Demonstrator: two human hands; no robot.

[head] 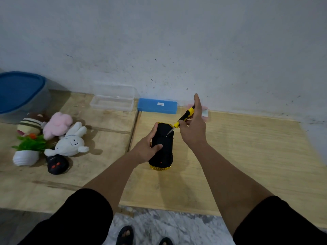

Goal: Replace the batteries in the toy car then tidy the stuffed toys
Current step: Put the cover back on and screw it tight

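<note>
The toy car [163,144] lies upside down on the wooden table [238,156], its black underside up and yellow body showing at both ends. My left hand [149,147] grips its left side. My right hand [193,126] holds a yellow-and-black screwdriver [184,118], index finger raised, with the metal tip touching the car's underside near the far end. At the left lie the stuffed toys: a white rabbit [70,142], a pink plush [57,125], a striped brown plush [31,123] and a black plush [56,164].
A small potted plant in a white pot [26,152] stands beside the toys. A blue-lidded tub [19,94] sits at the far left. Against the wall are an open clear plastic case [113,101], a blue box [157,106] and a small pink item [205,112].
</note>
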